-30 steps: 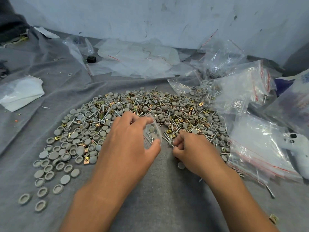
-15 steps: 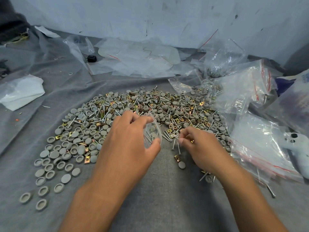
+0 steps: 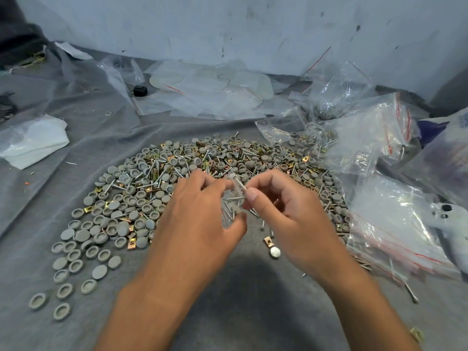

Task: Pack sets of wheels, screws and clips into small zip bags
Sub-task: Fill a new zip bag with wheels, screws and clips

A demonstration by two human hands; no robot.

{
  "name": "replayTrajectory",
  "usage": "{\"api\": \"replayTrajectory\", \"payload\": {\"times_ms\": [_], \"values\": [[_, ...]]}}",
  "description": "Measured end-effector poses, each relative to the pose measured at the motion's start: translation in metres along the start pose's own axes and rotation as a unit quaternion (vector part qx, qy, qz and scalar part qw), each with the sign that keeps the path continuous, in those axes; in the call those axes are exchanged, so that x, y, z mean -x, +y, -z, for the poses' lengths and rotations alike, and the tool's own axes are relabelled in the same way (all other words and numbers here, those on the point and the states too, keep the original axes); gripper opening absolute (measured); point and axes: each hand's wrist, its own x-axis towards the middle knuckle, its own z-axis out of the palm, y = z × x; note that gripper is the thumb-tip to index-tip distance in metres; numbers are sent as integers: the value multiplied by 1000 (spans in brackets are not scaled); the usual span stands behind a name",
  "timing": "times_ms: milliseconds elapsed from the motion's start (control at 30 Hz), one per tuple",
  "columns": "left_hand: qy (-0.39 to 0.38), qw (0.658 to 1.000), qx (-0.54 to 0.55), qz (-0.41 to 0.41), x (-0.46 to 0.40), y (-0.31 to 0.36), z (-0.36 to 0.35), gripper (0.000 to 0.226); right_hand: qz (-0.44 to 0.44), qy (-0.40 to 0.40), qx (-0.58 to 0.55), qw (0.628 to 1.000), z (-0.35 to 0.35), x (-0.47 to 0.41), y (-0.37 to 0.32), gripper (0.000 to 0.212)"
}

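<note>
On the far left of the grey cloth-covered surface [image 3: 63, 138] lies a folded white plastic sheet [image 3: 33, 143], well away from the work. Right of it, loose grey wheels [image 3: 76, 252] trail out from the near edge of the main pile [image 3: 202, 168], which mixes wheels, long screws and brass clips, probably spread flat so that each part can be picked out one at a time.

The left hand [image 3: 200, 219] holds a small zip bag [image 3: 231, 206] up over the near edge of the pile, fingers curled round its far side and thumb on the near side, apparently to keep the mouth open. Screws already stand inside it. The right hand [image 3: 286, 211] pinches a screw [image 3: 239, 184] between thumb and forefinger at the bag's mouth, seemingly feeding it in. The bag's clear film is hard to trace, and how many parts it holds cannot be told.

Just near and right of the hands, a single wheel [image 3: 275, 252] and a clip [image 3: 269, 241] lie apart from the pile. Further right, a heap of zip bags [image 3: 379, 138] with red strips stands close by; some look filled, but glare hides their contents. A white object [image 3: 453, 224] at the right edge is cut off.
</note>
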Motion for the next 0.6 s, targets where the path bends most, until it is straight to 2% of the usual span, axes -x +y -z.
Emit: {"api": "replayTrajectory", "payload": {"times_ms": [67,200,300,433,500,600], "values": [[2,1000,-7,-2,0,0,1,52,11,8,38,999,-3,2,-1,9],[1,1000,-6,-3,0,1,1,60,12,10,81,997,-5,2,0,14],[-1,1000,0,2,-1,0,2,67,6,3,79,997,-5,2,2,14],[-5,1000,1,0,-1,1,2,66,10,5,43,999,-6,2,0,8],[-5,1000,-1,2,0,1,2,64,8,27,20,999,-3,0,1,7],[-3,1000,5,1,1,2,3,61,-28,121,8,992,14,-7,14,11]]}}
